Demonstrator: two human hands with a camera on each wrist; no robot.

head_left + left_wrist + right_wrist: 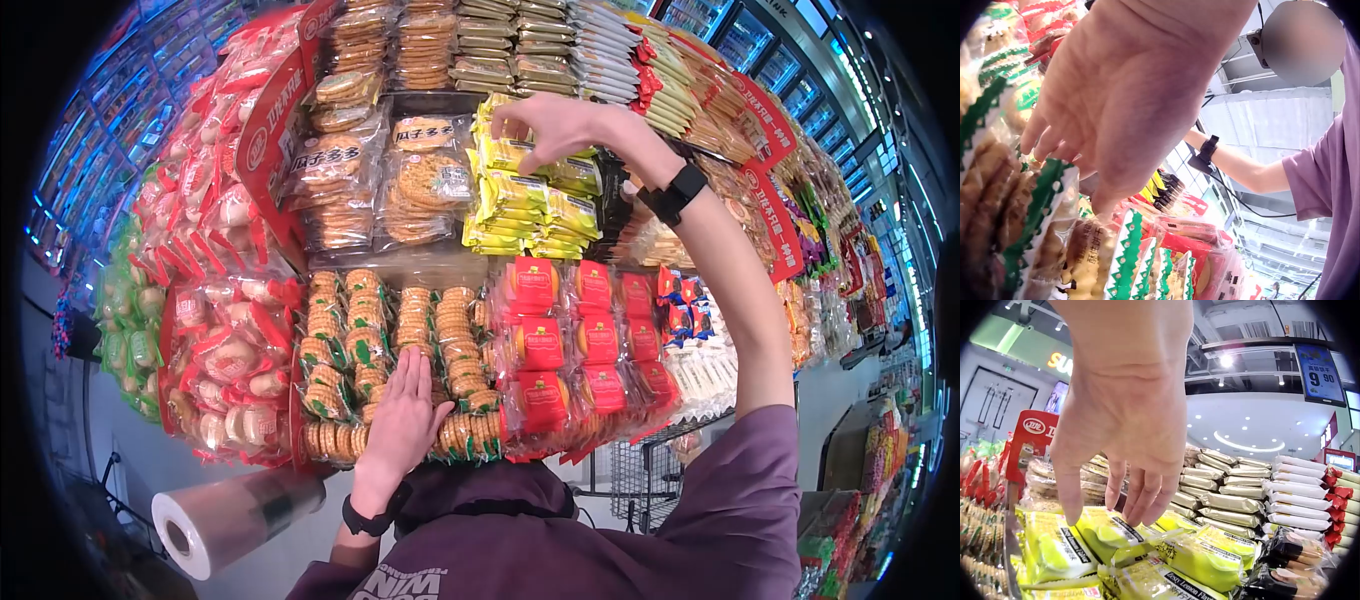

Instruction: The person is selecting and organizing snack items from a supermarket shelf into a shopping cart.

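Note:
My right hand reaches over a stack of yellow lemon-flavour snack packets. In the right wrist view its fingers point down with the fingertips right at the top packets, thumb apart from the other fingers. My left hand lies with straight fingers on rows of round biscuits in clear wrappers near the front of the display. Seen from the left wrist, the palm hangs over biscuit packs with green zigzag edges, and the fingertips are partly hidden among them.
Red square packs stand right of the biscuits. Bags of large flat biscuits lie left of the lemon packets, dark packets to their right. A roll of clear film juts out at the front left. A wire cart stands at front right.

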